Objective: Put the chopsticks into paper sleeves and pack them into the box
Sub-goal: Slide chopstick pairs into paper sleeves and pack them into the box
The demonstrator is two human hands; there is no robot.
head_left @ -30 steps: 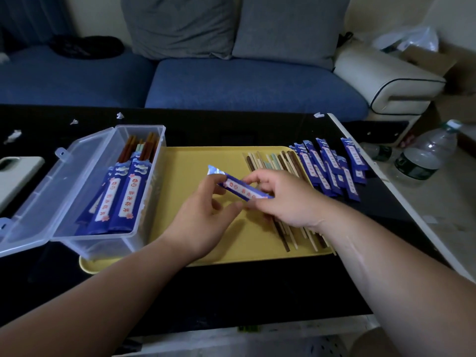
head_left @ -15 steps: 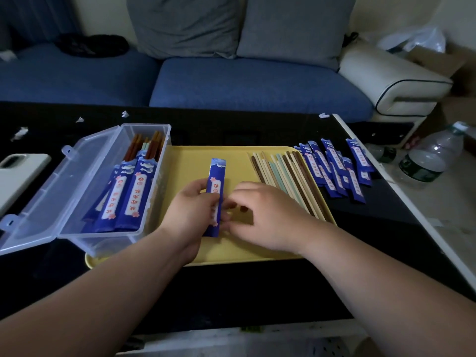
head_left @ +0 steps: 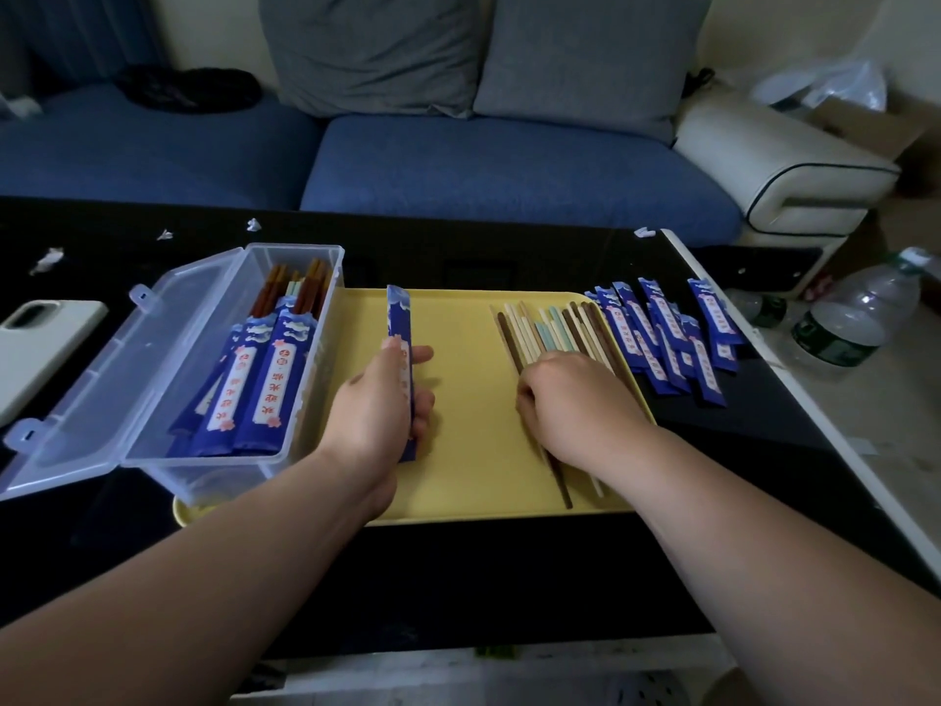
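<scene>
while the left hand (head_left: 377, 405) grips a blue paper sleeve (head_left: 398, 318), thumb on top and fingers curled round its lower half, the sleeve points away toward the far edge of the yellow tray (head_left: 458, 481), just beside the clear box (head_left: 300, 257). the box sits on the tray's left end, its lid hanging open to the left, with sleeved chopsticks (head_left: 270, 394) leaning inside. the right hand (head_left: 570, 394) lies knuckles up on the loose chopsticks (head_left: 540, 328), which are spread in a row on the tray's right half; its fingers are curled down onto them, but whether they pinch one cannot be told. a heap of spare sleeves (head_left: 667, 338) lies on the dark tabletop (head_left: 458, 578) against the tray's right edge. a white phone (head_left: 35, 349) rests at the tabletop's left edge, and a water bottle (head_left: 855, 318) lies beyond its right edge.
</scene>
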